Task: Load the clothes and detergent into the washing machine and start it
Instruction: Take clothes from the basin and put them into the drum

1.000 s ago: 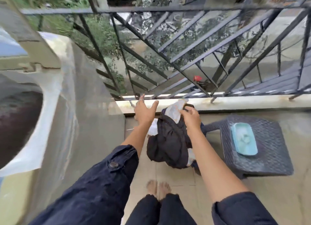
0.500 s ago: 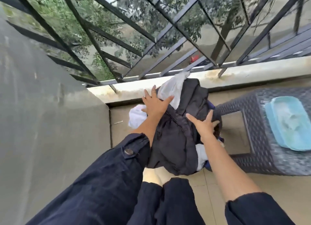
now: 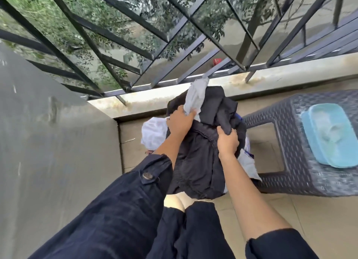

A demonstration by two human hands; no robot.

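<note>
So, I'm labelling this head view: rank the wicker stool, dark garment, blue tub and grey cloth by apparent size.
1-2. wicker stool, dark garment: alike, stool cropped, unranked.
3. blue tub
4. grey cloth

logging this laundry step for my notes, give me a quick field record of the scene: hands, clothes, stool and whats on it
left hand: grips the top of the dark clothes bundle, next to a pale grey cloth
right hand: grips a fold of the same bundle
white garment: behind the left hand, partly hidden
woven stool: right of the bundle
light blue tub: on the stool top
background: metal railing
</note>
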